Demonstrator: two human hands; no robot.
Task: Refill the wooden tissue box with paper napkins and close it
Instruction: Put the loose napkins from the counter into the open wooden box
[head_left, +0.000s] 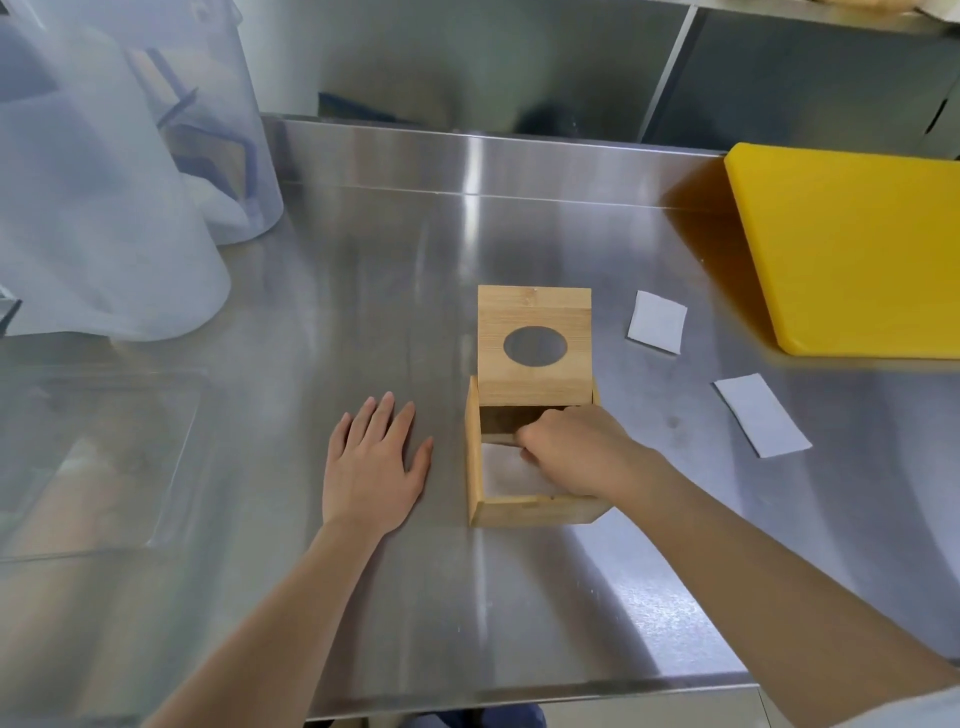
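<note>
The wooden tissue box (530, 512) stands open in the middle of the steel table. Its hinged lid (535, 306), with an oval hole, is tipped up and back. My right hand (576, 449) reaches into the box, fingers curled on a white napkin (506, 473) lying inside. My left hand (371, 465) rests flat on the table just left of the box, fingers spread and holding nothing. Two more white napkins lie right of the box: one (657, 322) beside the lid, another (761, 415) nearer me.
A yellow cutting board (852, 249) lies at the back right. Translucent plastic containers (109, 171) stand at the back left, and a clear tray (93, 457) sits at the left. The steel table edge (519, 699) runs close to my body.
</note>
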